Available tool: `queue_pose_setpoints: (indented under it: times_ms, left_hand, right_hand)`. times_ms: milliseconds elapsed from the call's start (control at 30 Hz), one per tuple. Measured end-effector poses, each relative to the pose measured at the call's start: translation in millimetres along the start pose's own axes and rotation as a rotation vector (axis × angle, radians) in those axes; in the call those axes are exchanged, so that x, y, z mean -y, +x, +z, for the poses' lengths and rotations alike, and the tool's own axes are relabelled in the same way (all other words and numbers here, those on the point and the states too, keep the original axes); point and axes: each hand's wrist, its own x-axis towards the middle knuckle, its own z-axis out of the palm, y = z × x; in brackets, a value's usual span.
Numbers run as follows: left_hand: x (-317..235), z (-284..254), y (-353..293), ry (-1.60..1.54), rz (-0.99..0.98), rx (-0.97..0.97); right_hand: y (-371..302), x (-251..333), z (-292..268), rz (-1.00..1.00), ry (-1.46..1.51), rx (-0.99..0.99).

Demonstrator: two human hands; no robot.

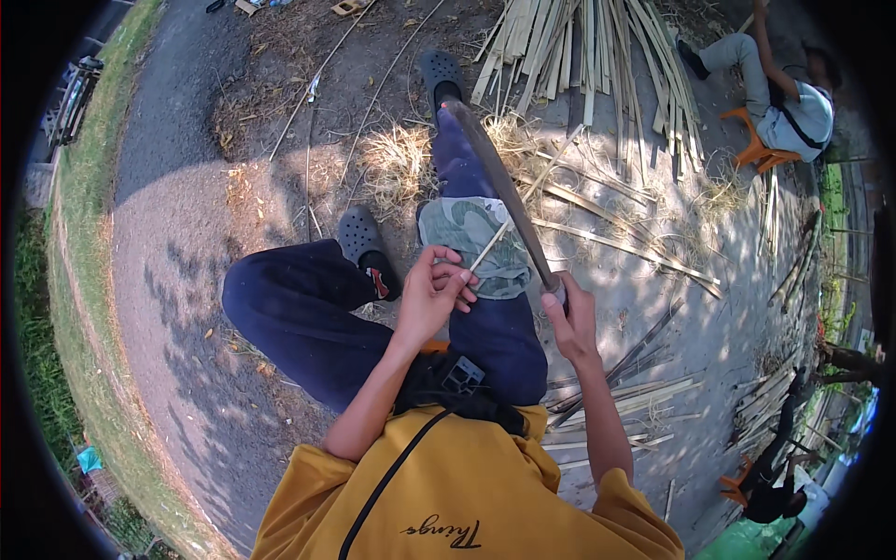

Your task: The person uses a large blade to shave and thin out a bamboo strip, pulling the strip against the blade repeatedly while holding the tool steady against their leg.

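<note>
Between the fingers of my left hand (435, 294) is the near end of a thin pale bamboo strip (490, 245). The strip slants up to the right across my thigh and passes behind a long curved knife (504, 187). My right hand (570, 317) is closed round the knife's handle, and the dark blade points away from me toward my outstretched foot. A camouflage cloth (457, 233) covers my leg beneath the strip and blade. Whether the blade's edge touches the strip, I cannot tell.
Pale shavings (399, 163) lie beside my outstretched leg. A large pile of split bamboo strips (588, 56) spreads ahead, with more strips (635, 411) at my right. One person (793, 117) sits on an orange stool at far right, another person (770, 495) lower right.
</note>
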Motion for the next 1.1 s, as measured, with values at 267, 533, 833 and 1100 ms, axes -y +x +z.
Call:
queue_pose_setpoints:
  times_ms: [267,533,833,1100]
  left_hand:
    - [14,0,2,0.061,0.096,-0.072]
    - [1,-20,-36,0.204,0.035,-0.084]
    - [27,-34,-49,0.192,-0.062,-0.067]
    - [18,3,-14,-0.088,-0.138,-0.049]
  right_hand:
    - [23,19,48,-0.138,-0.350,0.068]
    - [26,17,54,-0.125,-0.410,0.021]
    - [26,5,56,-0.164,-0.353,-0.015]
    - [27,11,56,-0.242,-0.384,0.002]
